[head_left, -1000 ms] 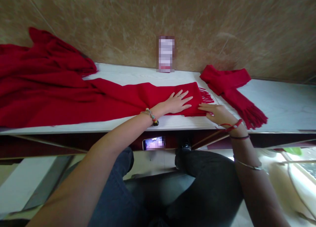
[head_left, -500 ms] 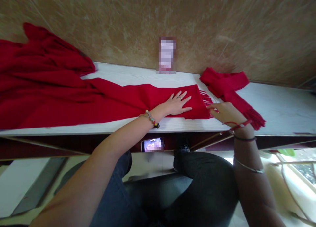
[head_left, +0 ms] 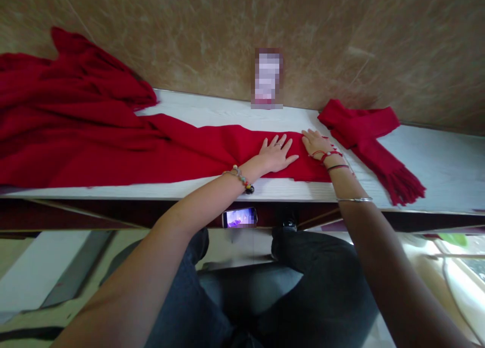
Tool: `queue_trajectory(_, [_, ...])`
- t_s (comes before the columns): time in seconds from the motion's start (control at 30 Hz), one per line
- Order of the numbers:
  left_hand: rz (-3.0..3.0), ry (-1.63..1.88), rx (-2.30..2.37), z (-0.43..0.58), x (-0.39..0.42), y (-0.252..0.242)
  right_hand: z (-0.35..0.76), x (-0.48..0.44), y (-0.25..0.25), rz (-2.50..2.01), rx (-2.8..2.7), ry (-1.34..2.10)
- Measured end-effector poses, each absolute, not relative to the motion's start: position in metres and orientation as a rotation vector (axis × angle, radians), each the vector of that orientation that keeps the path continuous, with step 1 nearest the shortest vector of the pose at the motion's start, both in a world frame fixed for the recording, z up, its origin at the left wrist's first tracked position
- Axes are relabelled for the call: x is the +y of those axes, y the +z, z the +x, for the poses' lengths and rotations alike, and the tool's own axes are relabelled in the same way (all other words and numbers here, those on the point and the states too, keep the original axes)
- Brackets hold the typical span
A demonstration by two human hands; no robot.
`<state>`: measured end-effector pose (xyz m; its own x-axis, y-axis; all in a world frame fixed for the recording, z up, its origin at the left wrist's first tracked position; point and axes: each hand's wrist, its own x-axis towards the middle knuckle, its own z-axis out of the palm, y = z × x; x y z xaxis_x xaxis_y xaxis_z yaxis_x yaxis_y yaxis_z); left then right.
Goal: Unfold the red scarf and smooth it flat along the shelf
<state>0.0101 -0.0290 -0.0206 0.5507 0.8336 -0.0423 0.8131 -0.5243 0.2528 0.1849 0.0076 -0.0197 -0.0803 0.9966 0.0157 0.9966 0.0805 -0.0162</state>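
Note:
A long red cloth (head_left: 182, 156) lies along the white tabletop, bunched at the far left and flatter toward the middle. My left hand (head_left: 276, 153) rests on it with fingers spread, a ring on one finger. To its right, my right hand (head_left: 315, 142) lies on the cloth's right end, its fingers laid forward near the upper edge. That hand and wrist cover most of the fringe. A second red fringed scarf (head_left: 366, 133), folded across itself, lies to the right of my right hand, apart from it.
Against the brown marbled wall (head_left: 212, 40) stands a small blurred object (head_left: 267, 78) behind the cloth. A lit phone (head_left: 239, 217) sits below the front edge of the white table (head_left: 447, 171), above my knees.
My right hand has moved left and away from me, from the fringe onto the cloth's end, and its fingers have opened. The view has shifted slightly; my left hand stays on the cloth.

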Motion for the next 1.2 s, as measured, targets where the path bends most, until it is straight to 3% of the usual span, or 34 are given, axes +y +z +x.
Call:
queue_trajectory(0.3, [2.576, 0.090, 1.394, 0.012, -0.031, -0.019, 0.203, 0.003, -0.012, -2.005, -2.217, -0.277])
queue_trajectory(0.43, [2.587, 0.108, 1.388, 0.011, -0.031, -0.019, 0.186, -0.015, -0.013, -1.821, -2.462, -0.145])
queue_trajectory(0.67, [2.571, 0.094, 1.375, 0.008, -0.031, -0.019, 0.192, -0.043, -0.015, -2.009, -2.399, -0.009])
queue_trajectory(0.87, [2.639, 0.136, 1.272, 0.009, -0.033, -0.019, 0.193, -0.086, -0.004, -1.963, -2.284, -0.285])
queue_trajectory(1.2, [2.651, -0.034, 1.144, 0.006, -0.037, -0.012, 0.194, -0.093, -0.019, -2.120, -2.349, 0.029])
